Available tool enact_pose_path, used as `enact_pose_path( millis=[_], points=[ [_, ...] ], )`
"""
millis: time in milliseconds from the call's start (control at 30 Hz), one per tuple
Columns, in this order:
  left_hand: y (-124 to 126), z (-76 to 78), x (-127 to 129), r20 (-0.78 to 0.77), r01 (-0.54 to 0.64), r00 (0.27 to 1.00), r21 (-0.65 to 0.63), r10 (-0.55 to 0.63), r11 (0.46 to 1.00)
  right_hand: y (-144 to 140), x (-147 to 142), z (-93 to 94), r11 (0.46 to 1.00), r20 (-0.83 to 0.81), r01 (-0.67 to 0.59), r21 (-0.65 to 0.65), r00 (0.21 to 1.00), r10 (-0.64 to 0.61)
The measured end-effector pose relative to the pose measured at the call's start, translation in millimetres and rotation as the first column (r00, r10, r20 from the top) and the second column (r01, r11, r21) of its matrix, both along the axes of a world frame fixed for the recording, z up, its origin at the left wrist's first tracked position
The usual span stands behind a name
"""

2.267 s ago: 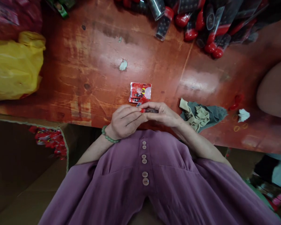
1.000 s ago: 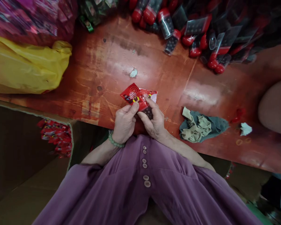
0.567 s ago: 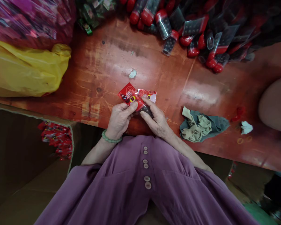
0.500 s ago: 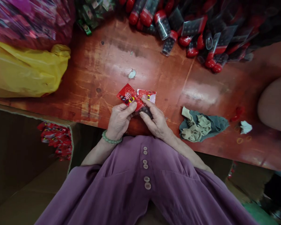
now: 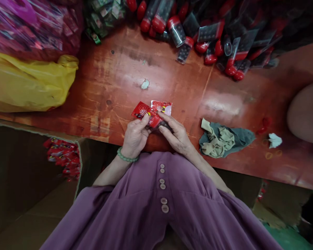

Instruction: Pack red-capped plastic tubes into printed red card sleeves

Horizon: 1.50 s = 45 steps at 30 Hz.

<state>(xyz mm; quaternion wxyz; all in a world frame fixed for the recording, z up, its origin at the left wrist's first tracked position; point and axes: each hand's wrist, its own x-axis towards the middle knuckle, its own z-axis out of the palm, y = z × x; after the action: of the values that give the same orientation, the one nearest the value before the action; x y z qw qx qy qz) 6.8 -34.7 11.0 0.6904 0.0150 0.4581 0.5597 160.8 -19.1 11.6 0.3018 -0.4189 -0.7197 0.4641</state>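
Both hands gripped one red packet between them, left hand nearer its left end, right hand its right, long axis running left-right.

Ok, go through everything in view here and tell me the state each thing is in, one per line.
left hand: gripping the red packet
right hand: gripping the capped tube
red packet: held above the table edge
capped tube: pinched between both hands
stack of packets: lying flat
cloth: crumpled
yellow bag: slumped on its side
cardboard box: open
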Motion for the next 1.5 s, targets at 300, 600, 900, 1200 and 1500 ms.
enact_pose_path(
  millis=[300, 600, 900, 1200, 1500],
  points=[
    [1.9, 1.8, 9.7, -0.072, -0.014, 0.997, 0.011, 0.014, 1.000, -7.3, 2.5, -5.0, 0.998, 0.050, 0.054, 0.015, 0.997, -0.055],
    [1.2, -2.1, 9.2, -0.069, -0.007, 0.998, -0.022, 0.005, 1.000, -4.3, 2.3, -3.8, 0.996, 0.046, 0.084, 0.030, 0.995, -0.085],
    [2.8, -0.6, 13.9, -0.045, 0.005, 0.999, -0.024, -0.007, 1.000, -5.9, -5.9, -3.1, 0.974, 0.021, 0.225, -0.024, 0.974, -0.225],
    [6.3, -5.5, 15.5, -0.075, -0.015, 0.997, 0.000, 0.015, 1.000, -6.3, -12.4, -10.9, 0.979, 0.080, 0.142, 0.148, 0.985, -0.155],
    [10.3, -0.4, 12.4, -0.104, 0.040, 0.994, 0.034, -0.037, 0.999, 6.3, -1.3, -6.6, 1.000, 0.037, -0.001, 0.019, 0.999, 0.001]
  ],
)
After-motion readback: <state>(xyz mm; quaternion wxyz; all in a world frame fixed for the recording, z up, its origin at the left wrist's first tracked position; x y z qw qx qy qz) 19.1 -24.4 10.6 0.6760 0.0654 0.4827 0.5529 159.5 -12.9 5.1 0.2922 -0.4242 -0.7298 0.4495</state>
